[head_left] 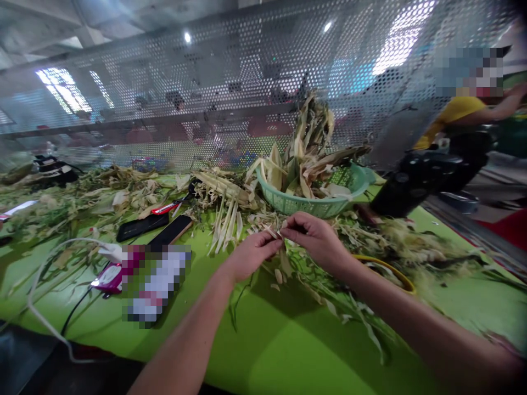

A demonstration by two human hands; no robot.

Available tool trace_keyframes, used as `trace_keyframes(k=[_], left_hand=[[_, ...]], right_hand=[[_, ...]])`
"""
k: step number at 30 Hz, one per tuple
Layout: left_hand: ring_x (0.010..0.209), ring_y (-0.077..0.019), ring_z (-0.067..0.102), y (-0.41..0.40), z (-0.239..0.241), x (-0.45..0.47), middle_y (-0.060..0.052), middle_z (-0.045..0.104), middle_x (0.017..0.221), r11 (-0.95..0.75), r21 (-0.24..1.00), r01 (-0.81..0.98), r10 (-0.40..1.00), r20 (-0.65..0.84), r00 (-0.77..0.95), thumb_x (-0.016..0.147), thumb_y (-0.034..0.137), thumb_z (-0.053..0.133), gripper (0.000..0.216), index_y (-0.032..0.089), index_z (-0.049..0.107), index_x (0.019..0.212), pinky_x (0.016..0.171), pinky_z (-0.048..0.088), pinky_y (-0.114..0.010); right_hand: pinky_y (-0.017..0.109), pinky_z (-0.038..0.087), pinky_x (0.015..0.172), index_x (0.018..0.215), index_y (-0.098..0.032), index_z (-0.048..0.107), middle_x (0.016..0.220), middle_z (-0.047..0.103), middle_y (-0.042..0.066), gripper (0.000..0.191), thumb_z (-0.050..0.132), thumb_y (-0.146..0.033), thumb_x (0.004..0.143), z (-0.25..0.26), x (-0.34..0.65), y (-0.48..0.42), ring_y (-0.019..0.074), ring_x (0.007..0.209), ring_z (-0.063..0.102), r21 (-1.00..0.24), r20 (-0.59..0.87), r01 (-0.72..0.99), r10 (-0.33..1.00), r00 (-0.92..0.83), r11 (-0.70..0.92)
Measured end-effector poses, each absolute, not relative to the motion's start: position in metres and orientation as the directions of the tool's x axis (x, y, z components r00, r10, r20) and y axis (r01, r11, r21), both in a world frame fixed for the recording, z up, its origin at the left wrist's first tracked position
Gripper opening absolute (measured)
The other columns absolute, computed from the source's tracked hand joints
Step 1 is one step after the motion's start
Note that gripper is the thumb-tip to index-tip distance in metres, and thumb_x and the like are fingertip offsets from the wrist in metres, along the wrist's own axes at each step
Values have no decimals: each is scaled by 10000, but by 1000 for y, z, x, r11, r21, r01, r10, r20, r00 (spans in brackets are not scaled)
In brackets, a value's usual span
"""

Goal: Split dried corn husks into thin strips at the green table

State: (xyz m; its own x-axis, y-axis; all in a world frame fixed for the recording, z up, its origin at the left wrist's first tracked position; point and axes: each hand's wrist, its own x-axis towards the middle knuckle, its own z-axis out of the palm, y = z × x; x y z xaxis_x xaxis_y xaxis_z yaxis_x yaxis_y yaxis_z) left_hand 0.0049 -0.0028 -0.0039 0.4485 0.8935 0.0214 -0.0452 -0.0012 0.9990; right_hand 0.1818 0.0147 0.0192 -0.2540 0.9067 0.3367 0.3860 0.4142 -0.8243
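My left hand (254, 253) and my right hand (316, 239) meet above the green table, fingertips pinched close together. Between them they hold a pale strip of dry corn husk (284, 259), whose loose end hangs below the fingers. Part of the strip is hidden by the fingers. Scraps of husk lie under and around both hands. Just behind them stands a light green plastic basket (307, 207), heaped with dry corn husks (310, 159). To the left of the basket, several long split husk strips (225, 225) lie on a pile.
Left of my arms lie two dark phones (169, 233), a red-handled cutter (164, 208), a magenta device (110, 278) and a white cable (35, 307). A yellow ring (395, 270) sits by my right forearm. Behind rises a perforated metal screen (230, 82); a person in yellow (457, 112) is at right.
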Motion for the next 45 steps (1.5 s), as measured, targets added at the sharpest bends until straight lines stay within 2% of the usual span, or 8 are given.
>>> trace_keyframes(k=[6, 11, 15, 19, 25, 33, 39, 45], left_hand=[[615, -119, 466, -1, -9, 7, 8, 525, 662, -25, 997, -75, 931, 50, 360, 789, 497, 651, 330, 170, 644, 829, 626, 359, -266], [760, -143, 570, -2, -4, 9, -5, 625, 825, -29, 973, -228, 977, 76, 201, 777, 478, 677, 343, 199, 593, 959, 766, 444, -289], [762, -143, 578, -5, 2, 10, -5, 621, 802, 11, 958, -286, 984, 40, 172, 771, 480, 680, 320, 190, 599, 879, 778, 456, -291], [766, -149, 589, -5, 4, 9, -27, 641, 832, 71, 953, -294, 972, 1, 236, 786, 430, 671, 289, 166, 614, 889, 799, 460, -306], [888, -176, 595, -4, 3, 6, -60, 654, 944, -65, 979, -191, 968, 108, 225, 819, 428, 645, 299, 173, 620, 972, 874, 442, -328], [746, -133, 521, 2, -7, 7, -14, 600, 832, -90, 991, -99, 971, 109, 215, 813, 399, 653, 264, 176, 612, 947, 721, 412, -275], [568, -72, 420, 4, -7, 3, 47, 475, 619, 202, 909, -364, 937, -71, 341, 675, 359, 786, 318, 129, 628, 827, 703, 449, -272], [627, -100, 536, 4, -8, 3, 10, 579, 698, 284, 874, -396, 928, -146, 344, 681, 402, 782, 352, 154, 631, 881, 718, 477, -279]], right_hand=[[300, 419, 670, 783, -192, 600, 733, 581, 4, 293, 635, -483, 784, 14, 182, 21, 164, 689, 528, -910, 245, 291, 948, -202, 297], [284, 400, 629, 782, -177, 582, 695, 550, -15, 374, 637, -547, 790, 19, 179, 16, 133, 633, 502, -972, 59, 194, 932, -358, 136], [295, 408, 646, 727, -173, 567, 689, 573, -5, 413, 709, -560, 712, 19, 175, 12, 137, 641, 512, -994, 5, 93, 906, -424, 49], [291, 405, 668, 724, -176, 567, 676, 566, -20, 374, 748, -502, 695, 20, 177, 14, 132, 650, 506, -994, 69, 51, 936, -345, 92], [283, 395, 633, 800, -169, 580, 711, 570, -6, 314, 672, -468, 785, 26, 179, 9, 128, 644, 505, -998, 15, 45, 921, -389, 35], [278, 389, 585, 753, -197, 517, 662, 526, -29, 334, 726, -452, 701, 7, 177, 20, 135, 617, 492, -973, 130, 138, 936, -328, 184], [258, 325, 569, 741, -197, 542, 651, 516, -36, 218, 654, -380, 784, 14, 184, 20, 125, 614, 440, -834, 269, 378, 894, -358, 403], [261, 359, 554, 728, -197, 533, 623, 514, -36, 320, 676, -483, 745, 20, 184, 20, 125, 578, 462, -921, 187, 254, 908, -374, 294]])
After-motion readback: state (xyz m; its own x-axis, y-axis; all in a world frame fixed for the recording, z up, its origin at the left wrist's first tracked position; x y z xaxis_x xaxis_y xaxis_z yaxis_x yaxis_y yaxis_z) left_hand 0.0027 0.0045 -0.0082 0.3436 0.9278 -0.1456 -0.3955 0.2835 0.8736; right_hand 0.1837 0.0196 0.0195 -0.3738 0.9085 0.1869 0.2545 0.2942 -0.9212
